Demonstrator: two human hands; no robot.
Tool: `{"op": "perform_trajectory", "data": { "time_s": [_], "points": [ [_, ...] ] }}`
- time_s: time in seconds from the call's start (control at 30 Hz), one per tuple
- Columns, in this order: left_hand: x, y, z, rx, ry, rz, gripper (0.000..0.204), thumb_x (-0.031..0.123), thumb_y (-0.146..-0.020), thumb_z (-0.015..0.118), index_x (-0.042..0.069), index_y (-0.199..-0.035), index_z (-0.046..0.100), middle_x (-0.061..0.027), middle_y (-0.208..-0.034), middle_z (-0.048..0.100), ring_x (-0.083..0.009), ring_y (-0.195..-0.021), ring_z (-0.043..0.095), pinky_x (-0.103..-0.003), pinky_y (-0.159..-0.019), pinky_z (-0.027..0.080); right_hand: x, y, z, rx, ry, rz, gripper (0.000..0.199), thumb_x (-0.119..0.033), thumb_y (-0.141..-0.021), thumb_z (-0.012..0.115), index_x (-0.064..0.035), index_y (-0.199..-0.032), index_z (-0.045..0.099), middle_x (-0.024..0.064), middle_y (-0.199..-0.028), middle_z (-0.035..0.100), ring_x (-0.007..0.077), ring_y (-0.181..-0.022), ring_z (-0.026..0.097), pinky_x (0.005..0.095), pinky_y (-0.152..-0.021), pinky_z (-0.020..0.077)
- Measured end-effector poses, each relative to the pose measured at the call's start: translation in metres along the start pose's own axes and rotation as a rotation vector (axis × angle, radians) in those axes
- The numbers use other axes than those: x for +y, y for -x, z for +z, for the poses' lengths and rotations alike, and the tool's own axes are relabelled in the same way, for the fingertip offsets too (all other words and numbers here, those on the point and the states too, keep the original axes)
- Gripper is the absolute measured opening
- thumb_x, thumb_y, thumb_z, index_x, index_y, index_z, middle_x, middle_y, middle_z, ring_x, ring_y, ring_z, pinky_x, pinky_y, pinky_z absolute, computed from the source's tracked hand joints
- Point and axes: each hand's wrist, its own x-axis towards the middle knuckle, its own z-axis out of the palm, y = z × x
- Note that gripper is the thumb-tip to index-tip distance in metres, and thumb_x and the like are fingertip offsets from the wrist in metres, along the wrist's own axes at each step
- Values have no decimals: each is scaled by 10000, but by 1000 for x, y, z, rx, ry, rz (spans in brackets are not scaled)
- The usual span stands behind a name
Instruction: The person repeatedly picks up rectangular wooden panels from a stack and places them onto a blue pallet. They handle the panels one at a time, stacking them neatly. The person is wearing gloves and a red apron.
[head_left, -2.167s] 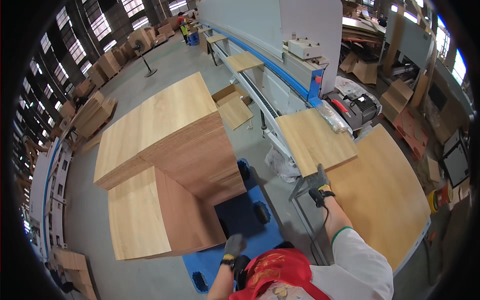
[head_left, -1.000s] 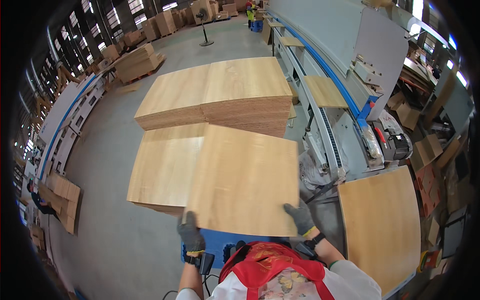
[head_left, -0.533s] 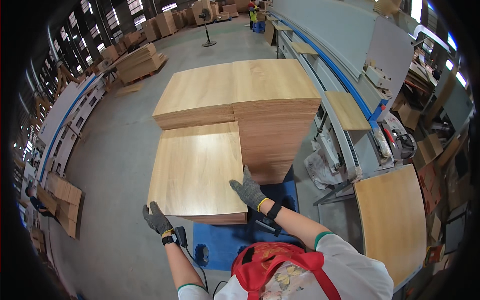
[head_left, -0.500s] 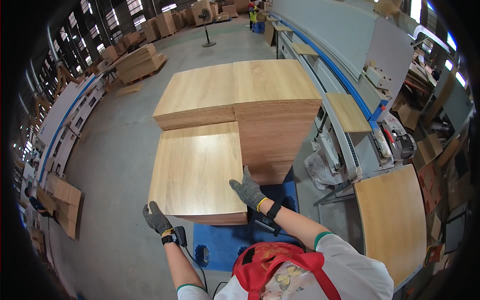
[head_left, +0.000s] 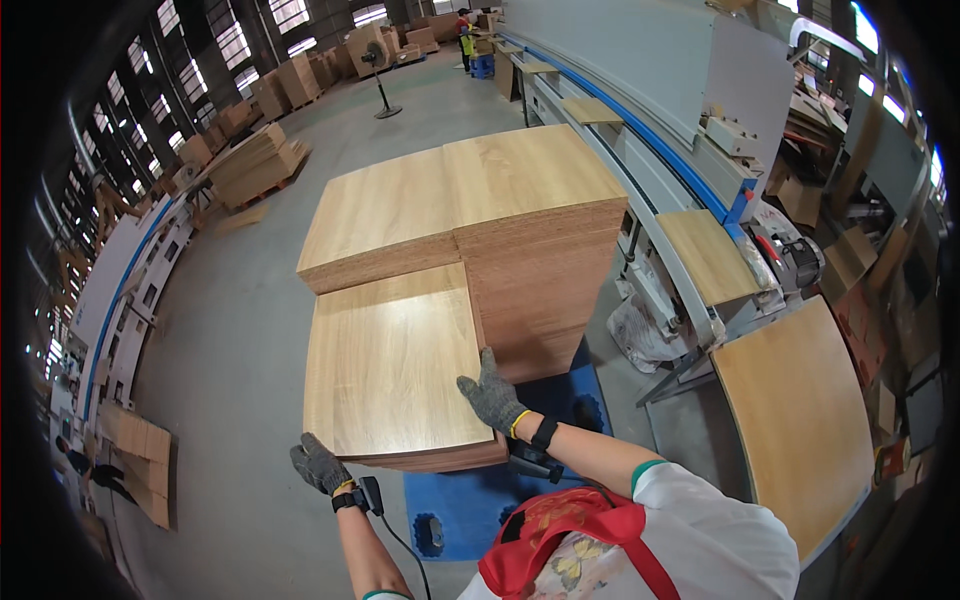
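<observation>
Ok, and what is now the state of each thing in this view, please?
Left hand: gloved, open, at top panel's near left corner
Right hand: gloved, open, against its right edge
Top panel: flat on near stack
Near stack: lower than far stacks
Far stacks: side by side
Pallet: partly covered
Fan: upright; spinning, cannot tell
</observation>
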Motion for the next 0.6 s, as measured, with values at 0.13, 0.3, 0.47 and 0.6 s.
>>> {"op": "perform_trajectory", "data": {
  "time_s": [0.13,0.3,0.47,0.6],
  "points": [
    [-2,-7,0,-108,-125,41,456,407,-911,534,-45,-959,562,-248,-927,588,-386,-838,550,-473,-760,434,11,2,-5,9,-14,-47,806,-374,-906,568,75,-1455,186,352,-1397,388,442,-1290,431,408,-1073,359],
    [-60,-10,25,-152,329,167,399,196,-1004,399,-88,-1263,507,-177,-1311,527,-292,-1191,503,-390,-1059,366,183,-6,-67,245,602,-920,465,-147,-949,476,70,-1358,435,305,-1364,463,403,-1312,434,420,-1079,353],
    [-122,142,6,-593,-58,-178,514,457,-970,402,33,-1192,590,-122,-1179,616,-262,-1147,550,-407,-955,434,277,119,-279,-21,1017,-100,307,-171,-964,436,-50,-1196,598,177,-1179,599,331,-1203,526,439,-1075,376],
    [-164,284,47,-1194,-746,1021,184,278,-838,611,102,-797,644,-143,-876,646,-359,-906,625,-447,-768,505,338,134,-406,-54,1404,-117,364,-280,-1003,379,-60,-1214,578,142,-1149,615,322,-1194,529,474,-1073,375]
  ]
}}
